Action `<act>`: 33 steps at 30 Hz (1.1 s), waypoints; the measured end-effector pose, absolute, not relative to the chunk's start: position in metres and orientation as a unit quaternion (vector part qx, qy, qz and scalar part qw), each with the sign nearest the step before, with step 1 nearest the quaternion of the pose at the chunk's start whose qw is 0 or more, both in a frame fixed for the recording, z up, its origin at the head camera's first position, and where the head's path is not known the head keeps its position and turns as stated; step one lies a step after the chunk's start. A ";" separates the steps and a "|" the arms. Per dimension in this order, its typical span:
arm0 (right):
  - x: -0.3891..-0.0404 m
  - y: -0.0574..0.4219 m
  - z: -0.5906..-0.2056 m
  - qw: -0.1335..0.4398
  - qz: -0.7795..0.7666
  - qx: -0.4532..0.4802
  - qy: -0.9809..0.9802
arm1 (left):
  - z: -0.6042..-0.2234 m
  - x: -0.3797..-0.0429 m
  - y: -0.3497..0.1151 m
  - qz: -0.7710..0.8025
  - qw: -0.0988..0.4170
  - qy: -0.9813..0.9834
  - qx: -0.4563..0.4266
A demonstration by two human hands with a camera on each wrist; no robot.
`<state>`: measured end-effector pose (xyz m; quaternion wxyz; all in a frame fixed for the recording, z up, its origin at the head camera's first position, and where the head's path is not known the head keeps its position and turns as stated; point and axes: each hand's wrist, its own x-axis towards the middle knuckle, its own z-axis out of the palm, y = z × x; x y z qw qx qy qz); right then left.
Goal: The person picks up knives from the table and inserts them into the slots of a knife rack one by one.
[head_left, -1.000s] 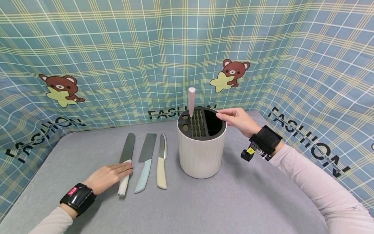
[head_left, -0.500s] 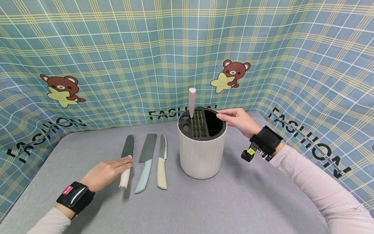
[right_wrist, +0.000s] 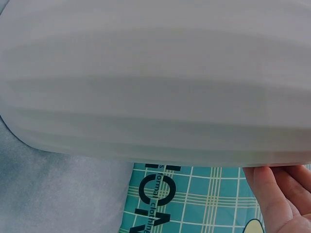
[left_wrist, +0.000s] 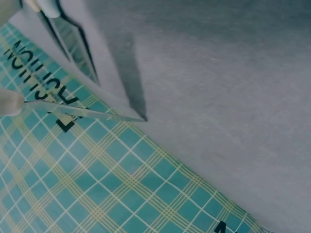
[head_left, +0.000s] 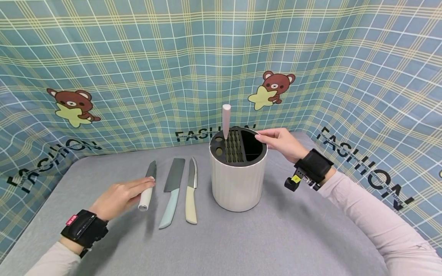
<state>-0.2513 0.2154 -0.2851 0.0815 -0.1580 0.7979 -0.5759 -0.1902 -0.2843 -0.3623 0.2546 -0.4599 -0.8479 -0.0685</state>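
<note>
My left hand (head_left: 119, 197) grips the white handle (head_left: 146, 198) of a knife with a dark blade (head_left: 150, 171). The handle is raised and the blade slants down; in the left wrist view its tip (left_wrist: 144, 120) is close to the table, though contact cannot be told. To its right lie a cleaver with a light blue handle (head_left: 169, 209) and a knife with a cream handle (head_left: 191, 205). At the rim of a white ribbed knife holder (head_left: 238, 188), my right hand (head_left: 284, 142) pinches the edge, thumb on top. A pale pink handle (head_left: 226, 119) stands upright in the holder's slots.
The holder's black top (head_left: 218, 153) has round holes on the left, wavy slots in the middle and a wide opening on the right. A grey cloth covers the table (head_left: 241, 241). Behind and to the right hangs a checked curtain (head_left: 155, 76).
My left hand has raised the white-handled knife off the table and shifted slightly back and left, with its blade turning edge-on. The right hand and the holder stay put.
</note>
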 end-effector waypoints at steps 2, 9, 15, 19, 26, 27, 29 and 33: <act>-0.251 0.215 -0.285 0.082 -0.576 -0.160 0.797 | -0.359 -0.190 -0.284 -0.073 0.251 -0.850 -0.457; -0.251 0.215 -0.285 0.080 -0.576 -0.158 0.798 | -0.344 -0.187 -0.282 -0.093 0.246 -0.855 -0.446; -0.251 0.215 -0.285 0.079 -0.575 -0.162 0.798 | -0.333 -0.185 -0.280 -0.097 0.248 -0.859 -0.438; -0.252 0.215 -0.286 0.078 -0.575 -0.162 0.798 | -0.326 -0.185 -0.280 -0.099 0.247 -0.860 -0.435; -0.253 0.215 -0.288 0.078 -0.577 -0.156 0.798 | -0.312 -0.189 -0.275 -0.110 0.277 -0.849 -0.437; -0.254 0.215 -0.288 0.078 -0.576 -0.156 0.798 | -0.310 -0.189 -0.274 -0.113 0.284 -0.847 -0.435; -0.254 0.215 -0.288 0.080 -0.578 -0.155 0.797 | -0.306 -0.190 -0.273 -0.122 0.294 -0.844 -0.431; -0.254 0.215 -0.287 0.079 -0.581 -0.153 0.796 | -0.298 -0.190 -0.270 -0.126 0.295 -0.849 -0.420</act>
